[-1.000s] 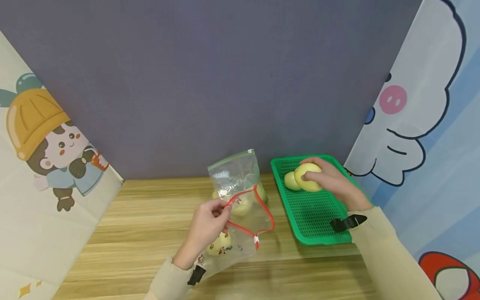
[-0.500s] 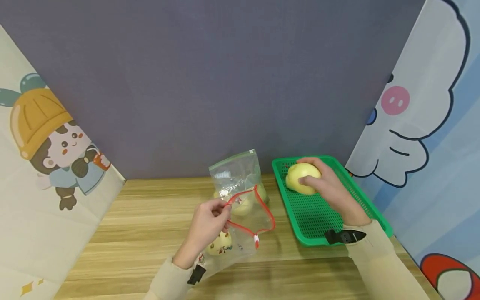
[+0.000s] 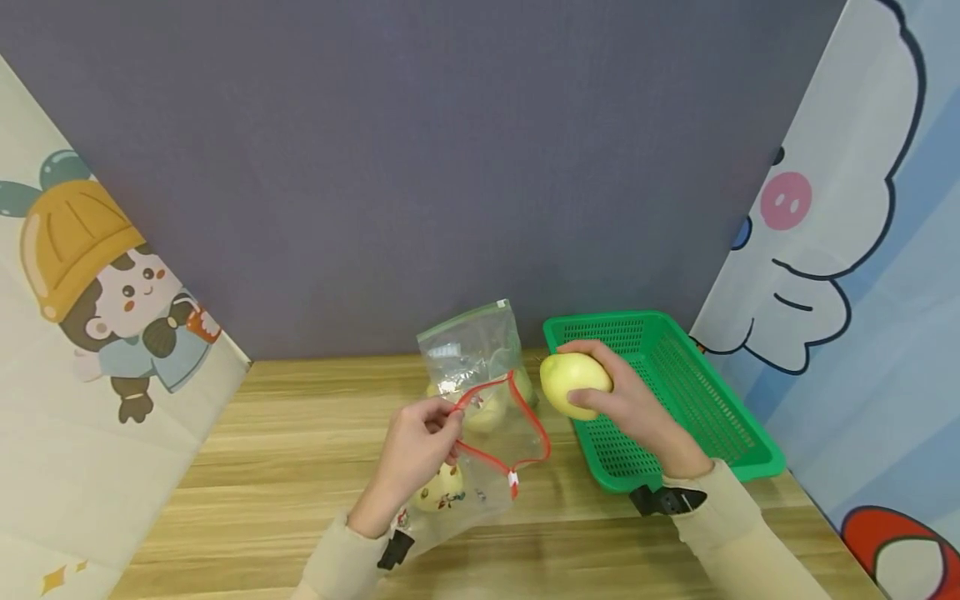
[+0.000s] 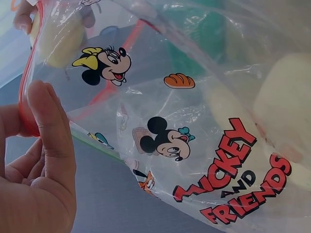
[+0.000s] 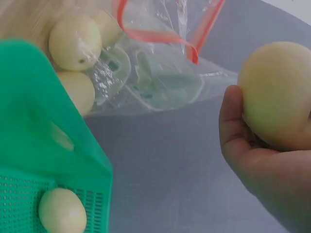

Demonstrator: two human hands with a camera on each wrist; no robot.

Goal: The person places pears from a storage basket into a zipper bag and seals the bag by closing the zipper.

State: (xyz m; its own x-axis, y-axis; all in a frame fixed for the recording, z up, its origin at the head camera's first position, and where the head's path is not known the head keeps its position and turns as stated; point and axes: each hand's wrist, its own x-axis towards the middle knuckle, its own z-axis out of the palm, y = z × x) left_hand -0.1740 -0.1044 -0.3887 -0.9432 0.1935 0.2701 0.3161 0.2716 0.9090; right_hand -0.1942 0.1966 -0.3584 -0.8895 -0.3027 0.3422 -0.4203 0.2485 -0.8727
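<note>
My left hand [image 3: 416,442] pinches the red-edged mouth of a clear zip bag [image 3: 495,492] printed with cartoon figures; the mouth gapes to the right. Pale yellow fruit [image 4: 286,97] shows through its film in the left wrist view. My right hand [image 3: 633,408] grips a round, pale yellow fruit [image 3: 573,385], its exact kind unclear, above the left rim of the green basket [image 3: 600,467]. Another pale fruit [image 5: 63,211] lies in that basket in the right wrist view; in the head view it is hidden.
Behind the open bag, a second clear bag [image 3: 468,337] with a green top edge stands against the grey back wall [image 3: 420,167]. The wooden table [image 3: 300,458] extends to the left. Printed cloth panels [image 3: 825,250] flank both sides.
The right hand has lifted a fruit from the green basket and carried it leftward to the rim. My left hand keeps its pinch on the bag, almost unmoved.
</note>
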